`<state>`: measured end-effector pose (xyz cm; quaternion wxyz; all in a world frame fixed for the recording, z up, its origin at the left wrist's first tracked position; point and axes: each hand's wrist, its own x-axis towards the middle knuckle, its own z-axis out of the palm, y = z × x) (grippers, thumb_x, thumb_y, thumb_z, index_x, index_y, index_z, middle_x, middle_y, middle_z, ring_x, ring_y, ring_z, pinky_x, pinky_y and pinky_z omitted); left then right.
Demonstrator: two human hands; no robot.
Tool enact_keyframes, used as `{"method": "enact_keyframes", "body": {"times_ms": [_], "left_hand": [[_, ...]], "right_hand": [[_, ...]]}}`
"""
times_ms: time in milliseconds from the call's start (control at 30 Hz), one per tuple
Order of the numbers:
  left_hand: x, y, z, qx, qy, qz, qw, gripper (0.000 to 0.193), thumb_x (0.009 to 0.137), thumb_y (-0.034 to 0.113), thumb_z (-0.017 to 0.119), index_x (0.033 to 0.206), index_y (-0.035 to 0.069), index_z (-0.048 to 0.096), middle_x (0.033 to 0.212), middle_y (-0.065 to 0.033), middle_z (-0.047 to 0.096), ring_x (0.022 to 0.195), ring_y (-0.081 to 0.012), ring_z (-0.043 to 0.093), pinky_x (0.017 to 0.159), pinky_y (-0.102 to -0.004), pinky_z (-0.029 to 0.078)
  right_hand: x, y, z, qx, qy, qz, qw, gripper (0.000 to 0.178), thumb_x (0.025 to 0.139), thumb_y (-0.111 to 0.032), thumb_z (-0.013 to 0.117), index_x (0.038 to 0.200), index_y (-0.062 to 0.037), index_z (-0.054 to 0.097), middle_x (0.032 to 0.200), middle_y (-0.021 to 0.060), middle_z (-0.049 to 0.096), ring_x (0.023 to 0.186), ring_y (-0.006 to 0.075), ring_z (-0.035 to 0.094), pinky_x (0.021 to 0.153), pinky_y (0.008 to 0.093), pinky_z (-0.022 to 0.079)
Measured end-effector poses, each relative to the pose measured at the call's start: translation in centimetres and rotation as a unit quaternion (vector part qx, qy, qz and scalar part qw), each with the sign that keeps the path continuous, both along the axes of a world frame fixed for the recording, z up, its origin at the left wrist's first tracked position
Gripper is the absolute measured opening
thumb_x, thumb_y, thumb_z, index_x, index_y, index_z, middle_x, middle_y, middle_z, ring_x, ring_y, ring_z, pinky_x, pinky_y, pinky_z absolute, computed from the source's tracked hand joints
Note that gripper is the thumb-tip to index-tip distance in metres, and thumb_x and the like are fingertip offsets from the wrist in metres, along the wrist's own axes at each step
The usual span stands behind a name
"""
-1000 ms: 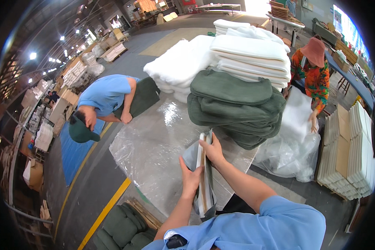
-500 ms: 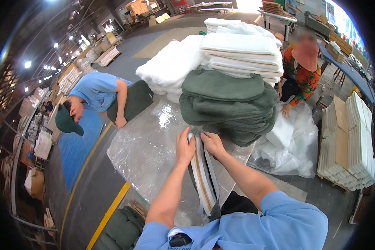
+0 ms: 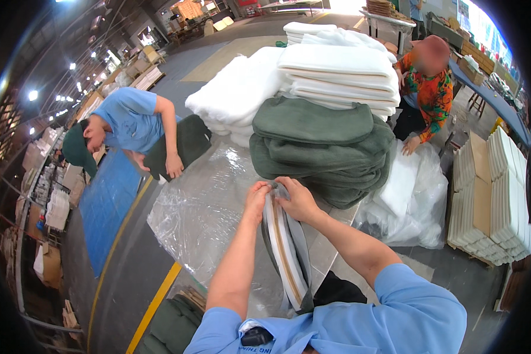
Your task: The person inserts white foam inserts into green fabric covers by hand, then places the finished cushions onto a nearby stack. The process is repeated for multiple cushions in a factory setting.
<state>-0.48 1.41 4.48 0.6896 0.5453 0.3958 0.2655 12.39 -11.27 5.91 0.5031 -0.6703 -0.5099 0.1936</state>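
A long grey-green fabric cover [image 3: 304, 259] hangs edge-on between my arms, down toward my waist. Along it runs a white band [image 3: 284, 259] with a tan stripe. My left hand [image 3: 256, 199] pinches the far end of the cover from the left. My right hand [image 3: 296, 199] grips the same end from the right, fingers closed on the cloth. Just beyond my hands stands a stack of dark green fabric pieces [image 3: 321, 159], likewise soft and folded. Beneath the hands lies a table covered in clear plastic sheeting [image 3: 200, 200].
White padded sheets [image 3: 342, 71] are piled behind the green stack. At left, a person in a blue shirt [image 3: 133, 118] handles a dark green piece [image 3: 180, 147]. At right, another person [image 3: 430, 94] touches a plastic bag of white material [image 3: 407, 200]. Stacked white panels [image 3: 501, 200] stand far right.
My hands have shifted slightly at the cover's far end, with the cloth bunched between them. The person at left has moved leftward; the person at right has raised their head.
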Motion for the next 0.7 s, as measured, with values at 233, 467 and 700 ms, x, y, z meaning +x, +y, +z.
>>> {"method": "enact_keyframes", "body": {"times_ms": [233,467,700], "left_hand": [[0.8,-0.3,-1.6,0.098,-0.018,-0.022,0.995,0.025,0.102,0.023,0.053,0.111,0.006,0.068,0.106,-0.0024,0.066,0.105,-0.0129,0.057,0.099,-0.0305,0.044],[1.9,0.0,-3.4,0.137,-0.039,-0.006,0.990,0.028,0.105,0.025,0.047,0.107,0.005,0.067,0.100,-0.0018,0.065,0.095,-0.0123,0.057,0.090,-0.0301,0.046],[1.6,0.2,-3.7,0.105,-0.072,0.027,0.991,0.044,0.110,0.038,0.043,0.098,0.006,0.070,0.101,-0.0017,0.067,0.099,-0.0146,0.058,0.094,-0.0299,0.044]], "right_hand": [[0.5,1.8,2.0,-0.109,-0.175,0.003,0.979,0.025,0.088,-0.017,0.069,0.109,-0.0044,0.075,0.118,0.0168,0.069,0.110,0.0368,0.070,0.093,0.0480,0.057],[0.6,3.3,1.0,-0.079,-0.251,-0.010,0.965,0.015,0.087,-0.013,0.069,0.096,-0.0019,0.075,0.108,0.0157,0.069,0.103,0.0351,0.069,0.090,0.0466,0.057],[0.7,2.9,1.2,-0.056,0.114,-0.008,0.992,0.015,0.098,-0.016,0.068,0.097,-0.0006,0.070,0.097,0.0107,0.068,0.090,0.0220,0.067,0.081,0.0373,0.053]]}}
